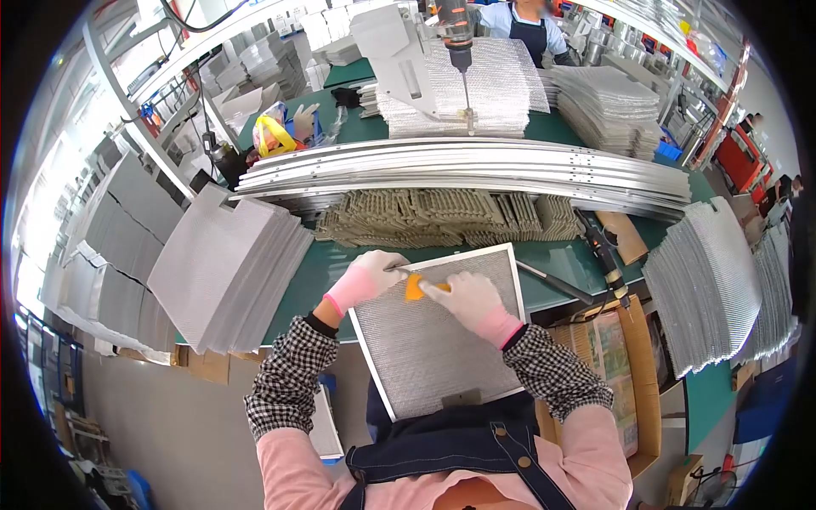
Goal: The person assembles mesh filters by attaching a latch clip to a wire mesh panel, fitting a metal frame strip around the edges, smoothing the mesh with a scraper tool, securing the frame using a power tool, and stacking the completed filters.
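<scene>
A framed mesh filter panel (425, 357) with a pale metal rim leans between my lap and the green bench edge. My left hand (371, 279), in a white and pink glove, is closed on the panel's upper left rim; its fingertips are partly hidden. My right hand (473, 304), gloved the same way, grips a small orange scraper-like tool (414, 287) over the mesh near the top of the panel. The tool's tip is close to my left fingers; whether it touches the rim, I cannot tell. A small dark tab (461, 398) shows at the panel's lower edge.
Brown strips (433, 217) and long metal rails (467, 166) lie behind the panel. Mesh sheet stacks stand left (229, 263) and right (705, 285). A black-handled tool (557, 285) and power screwdriver (605, 255) lie right. Another driver (459, 51) hangs above; a person (529, 34) stands beyond.
</scene>
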{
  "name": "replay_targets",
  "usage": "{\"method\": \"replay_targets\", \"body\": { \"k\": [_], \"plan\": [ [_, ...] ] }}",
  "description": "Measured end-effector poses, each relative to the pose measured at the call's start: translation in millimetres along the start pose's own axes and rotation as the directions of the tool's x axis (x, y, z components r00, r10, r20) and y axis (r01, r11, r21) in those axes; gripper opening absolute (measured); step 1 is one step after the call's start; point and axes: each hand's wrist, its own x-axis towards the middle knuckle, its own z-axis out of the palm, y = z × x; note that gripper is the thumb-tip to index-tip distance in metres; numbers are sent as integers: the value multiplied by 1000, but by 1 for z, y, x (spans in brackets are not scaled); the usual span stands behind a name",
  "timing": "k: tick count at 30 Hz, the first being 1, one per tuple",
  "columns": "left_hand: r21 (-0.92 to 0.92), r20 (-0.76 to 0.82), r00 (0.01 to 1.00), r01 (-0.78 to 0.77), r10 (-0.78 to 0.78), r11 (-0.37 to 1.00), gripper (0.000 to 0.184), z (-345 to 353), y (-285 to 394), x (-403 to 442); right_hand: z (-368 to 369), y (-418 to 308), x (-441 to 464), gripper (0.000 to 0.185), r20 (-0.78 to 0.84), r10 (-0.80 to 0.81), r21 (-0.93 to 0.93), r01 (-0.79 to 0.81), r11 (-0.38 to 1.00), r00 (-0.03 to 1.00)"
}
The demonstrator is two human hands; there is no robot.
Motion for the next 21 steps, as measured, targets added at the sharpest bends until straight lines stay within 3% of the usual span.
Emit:
{"method": "replay_targets", "body": {
  "k": [2,6,11,14,16,17,19,20,21],
  "plan": [
    [1,1,999,41,-41,999,35,-1,-5,-6,4,21,-6,59,42,136,-91,-132,987,990],
    [-17,-8,1000,14,-14,1000,35,-1,11,-8,-10,45,-29,59,33,84,-245,-74,967,996],
    [41,11,1000,28,-28,999,34,-1,29,-5,-13,60,-39,58,-1,22,-243,-22,970,1000],
    [66,6,999,32,-33,997,35,-3,30,-6,-14,54,-36,57,15,67,-205,-62,977,998],
    [40,32,995,89,-90,995,35,-3,27,-4,-15,39,-28,54,295,105,21,-116,993,950],
    [41,31,996,87,-89,995,35,-3,28,-3,-13,29,-29,54,294,106,20,-117,993,950],
    [50,21,995,100,-101,994,35,-2,29,-4,-7,10,-38,48,-24,8,-35,-9,999,1000],
    [49,21,994,102,-103,994,35,0,27,-5,-7,10,-39,48,-24,7,-35,-7,999,1000],
    [-13,-24,999,44,-44,999,36,1,25,-9,-8,9,-41,48,22,241,-5,-241,970,970]
  ]
}}
